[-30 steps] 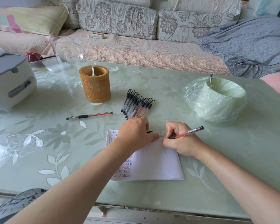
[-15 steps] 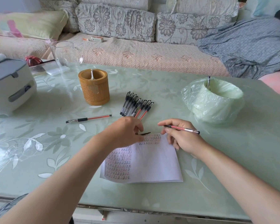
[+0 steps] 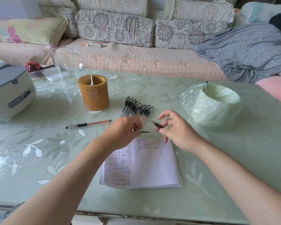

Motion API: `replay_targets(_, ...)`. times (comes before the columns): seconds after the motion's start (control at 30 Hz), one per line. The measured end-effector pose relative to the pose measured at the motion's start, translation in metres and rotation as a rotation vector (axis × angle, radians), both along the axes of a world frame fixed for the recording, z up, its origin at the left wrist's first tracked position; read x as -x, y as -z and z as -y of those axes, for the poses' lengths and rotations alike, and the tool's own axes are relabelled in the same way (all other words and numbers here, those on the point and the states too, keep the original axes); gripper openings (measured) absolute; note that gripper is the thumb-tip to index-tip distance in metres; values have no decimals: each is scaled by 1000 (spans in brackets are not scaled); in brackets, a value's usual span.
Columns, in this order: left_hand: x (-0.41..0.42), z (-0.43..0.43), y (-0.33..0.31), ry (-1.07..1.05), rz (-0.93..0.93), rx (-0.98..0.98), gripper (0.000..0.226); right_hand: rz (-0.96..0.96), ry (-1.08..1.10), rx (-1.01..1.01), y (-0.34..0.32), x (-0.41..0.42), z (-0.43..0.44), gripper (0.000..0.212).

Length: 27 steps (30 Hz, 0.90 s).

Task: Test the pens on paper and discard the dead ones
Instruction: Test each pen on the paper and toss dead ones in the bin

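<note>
My right hand [image 3: 177,132] holds a red pen [image 3: 156,124] between thumb and fingers, its tip pointing up-left above the paper. My left hand [image 3: 125,130] pinches a small black pen cap [image 3: 143,132], close to the pen's tip but apart from it. The white paper [image 3: 151,166] lies under both hands, with rows of red written marks on its left and top. Several capped pens [image 3: 136,108] lie in a row just beyond my hands. One more red pen [image 3: 88,124] lies alone to the left.
A bin lined with a pale green bag [image 3: 212,104] stands at the right with a pen [image 3: 206,87] in it. A bamboo holder [image 3: 93,95] stands behind the pens. A grey-lidded white box [image 3: 8,90] and a glass jug [image 3: 63,59] are at the left. The sofa runs behind the table.
My right hand stopped writing, lifted the red pen off the paper and turned it tip up-left. My left hand came off the paper with the cap and moved toward the pen's tip.
</note>
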<state>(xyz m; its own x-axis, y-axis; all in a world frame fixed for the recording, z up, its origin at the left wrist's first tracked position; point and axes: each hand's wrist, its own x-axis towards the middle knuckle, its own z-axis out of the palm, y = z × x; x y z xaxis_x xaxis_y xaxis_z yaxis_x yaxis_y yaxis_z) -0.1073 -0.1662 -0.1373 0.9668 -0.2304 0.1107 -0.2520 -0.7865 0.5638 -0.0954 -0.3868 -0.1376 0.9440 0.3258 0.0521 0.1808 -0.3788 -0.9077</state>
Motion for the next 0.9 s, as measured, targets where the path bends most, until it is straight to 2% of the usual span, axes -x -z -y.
replay_targets(0.07,-1,-1,-1,-9,-5,29,13,91,43,168,3,-2,-2,33)
replay_targets(0.13,-1,-2,-2,-22,-13,36,13,162,81,328,5,-2,-4,25)
replay_targets(0.2,-1,-2,-2,-38,-15,39,12,185,98,410,5,-1,-6,21)
replay_targets(0.3,-1,-2,-2,-39,-15,38,12,194,104,475,2,1,-6,20)
replay_targets(0.5,2,4,-2,33,-26,76,12,226,9,472,1,3,-6,21)
replay_targets(0.57,3,9,0,33,-32,133,10,276,-34,504,1,5,-9,24)
replay_targets(0.73,10,22,-2,16,-210,434,9,607,-86,784,-2,10,-7,29)
replay_targets(0.8,13,26,-6,0,-305,554,11,661,-66,835,-1,9,-5,44)
replay_targets(0.9,16,30,-8,-17,-447,625,16,783,10,821,1,7,-6,64)
